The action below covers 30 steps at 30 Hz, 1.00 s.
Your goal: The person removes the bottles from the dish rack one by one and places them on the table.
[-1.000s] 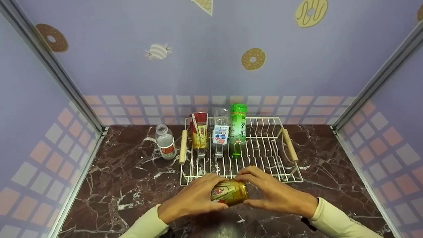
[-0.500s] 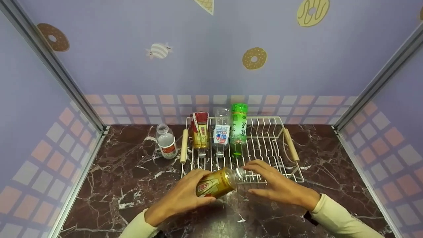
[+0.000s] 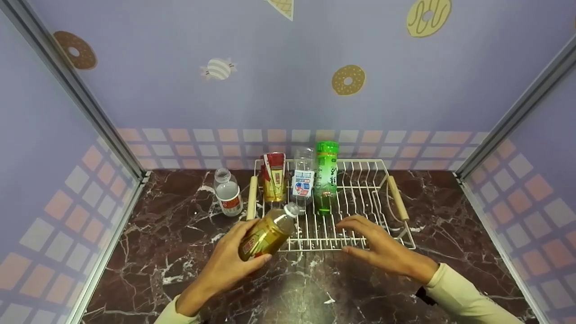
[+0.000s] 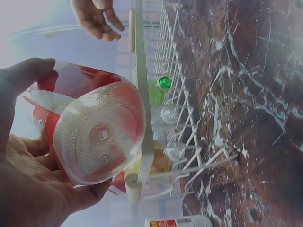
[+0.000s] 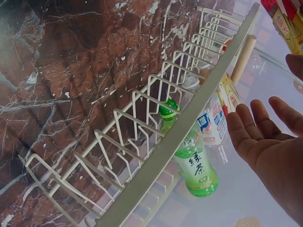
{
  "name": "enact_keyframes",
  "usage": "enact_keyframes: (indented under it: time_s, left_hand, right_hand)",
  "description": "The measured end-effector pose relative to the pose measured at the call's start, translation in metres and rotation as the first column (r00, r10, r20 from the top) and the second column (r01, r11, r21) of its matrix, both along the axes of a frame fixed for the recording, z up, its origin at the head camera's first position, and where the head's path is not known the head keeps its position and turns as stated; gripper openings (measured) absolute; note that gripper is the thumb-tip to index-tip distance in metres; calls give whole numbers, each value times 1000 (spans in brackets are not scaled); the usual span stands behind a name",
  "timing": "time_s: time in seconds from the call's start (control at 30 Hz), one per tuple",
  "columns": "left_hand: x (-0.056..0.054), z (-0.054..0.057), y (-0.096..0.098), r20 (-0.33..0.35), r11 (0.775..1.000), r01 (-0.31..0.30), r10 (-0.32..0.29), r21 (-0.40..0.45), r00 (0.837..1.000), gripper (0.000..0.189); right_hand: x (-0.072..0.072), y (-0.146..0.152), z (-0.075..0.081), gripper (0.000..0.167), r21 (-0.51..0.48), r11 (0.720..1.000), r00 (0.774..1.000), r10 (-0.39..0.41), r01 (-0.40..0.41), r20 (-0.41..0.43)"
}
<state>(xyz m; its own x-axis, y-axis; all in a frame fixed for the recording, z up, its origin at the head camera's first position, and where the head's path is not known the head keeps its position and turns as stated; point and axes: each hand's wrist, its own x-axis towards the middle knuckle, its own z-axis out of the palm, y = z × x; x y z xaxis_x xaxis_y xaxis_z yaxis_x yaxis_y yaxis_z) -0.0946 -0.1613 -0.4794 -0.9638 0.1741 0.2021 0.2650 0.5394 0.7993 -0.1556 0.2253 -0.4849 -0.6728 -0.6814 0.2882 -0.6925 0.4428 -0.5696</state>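
Observation:
My left hand [image 3: 220, 261] grips a clear plastic bottle [image 3: 266, 235] with a gold and red label. The bottle is tilted, its neck pointing up and to the right over the front left of the rack. In the left wrist view the round base of the bottle [image 4: 102, 135] faces the camera, with fingers and thumb around its sides. My right hand [image 3: 382, 247] hovers over the rack's front right part, fingers apart and holding nothing. The white wire rack [image 3: 355, 220] carries a gold-and-red bottle [image 3: 274, 177], a clear bottle [image 3: 303, 182] and a green tea bottle [image 3: 327, 180], all necks down.
Left of the rack, a clear bottle [image 3: 229, 198] with a red and white label stands upright on the dark marbled counter [image 3: 180, 252]. Wooden handles [image 3: 397, 198] top both ends of the rack. A patterned wall [image 3: 279, 99] rises behind it.
My left hand has drawn the gold-labelled bottle to the left and turned its neck upward. My right hand has come off the bottle and moved slightly right.

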Motion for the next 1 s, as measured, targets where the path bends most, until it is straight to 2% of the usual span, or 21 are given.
enact_keyframes:
  time_s: [0.2,0.4,0.57,0.83,1.0]
  left_hand:
    - [2,1,-11,-33,997,-60,62,54,998,78]
    - [2,-4,-29,2,983,-160,160,89,987,76]
    - [1,-13,-49,0,965,-247,248,86,969,77]
    - [-3,-30,-71,59,936,-332,327,113,943,80]
    - [-8,-46,-80,12,912,-378,381,159,925,81]
  right_hand:
    - [-3,4,-3,48,-19,1000,1000,-6,6,7]
    - [-4,3,-5,48,-28,1000,1000,2,-2,4]
    - [-5,4,-4,48,-23,1000,1000,-9,9,22]
    - [-8,8,-5,49,-24,998,998,-50,51,39]
    - [-11,10,-6,50,-29,998,998,-59,60,23]
